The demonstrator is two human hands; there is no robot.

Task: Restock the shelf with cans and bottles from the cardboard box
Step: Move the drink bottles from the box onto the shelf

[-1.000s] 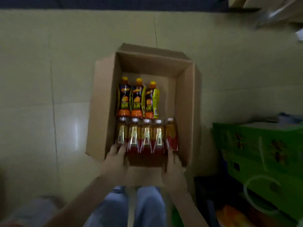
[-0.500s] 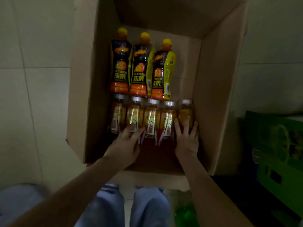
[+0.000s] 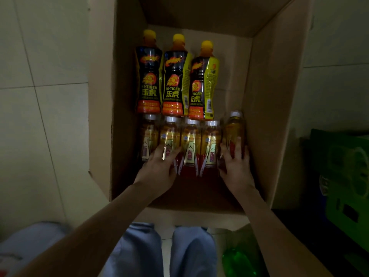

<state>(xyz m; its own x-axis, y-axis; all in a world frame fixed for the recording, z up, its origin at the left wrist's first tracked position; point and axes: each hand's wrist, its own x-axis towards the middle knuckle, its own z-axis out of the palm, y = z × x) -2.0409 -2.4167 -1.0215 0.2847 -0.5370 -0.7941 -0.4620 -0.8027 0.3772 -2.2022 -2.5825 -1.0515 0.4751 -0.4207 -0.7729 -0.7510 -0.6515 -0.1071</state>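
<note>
An open cardboard box (image 3: 273, 100) stands on the tiled floor. Inside lie three dark Hi-Tiger bottles (image 3: 171, 76) with yellow caps in the far row, and several amber bottles with white caps (image 3: 191, 140) in the near row. My left hand (image 3: 159, 168) wraps around the second amber bottle from the left (image 3: 169, 134). My right hand (image 3: 234, 164) grips the rightmost amber bottle (image 3: 233, 128), which sits slightly raised and tilted against the box wall.
Green plastic crates (image 3: 343, 180) stand to the right of the box. A green bottle (image 3: 237, 260) lies near my knees under the box's front flap. Pale floor tiles (image 3: 44, 116) stretch to the left.
My view moved closer over the box. Both hands slid from the bottle bottoms up onto the amber bottles and closed on them; the rightmost bottle lifted a little.
</note>
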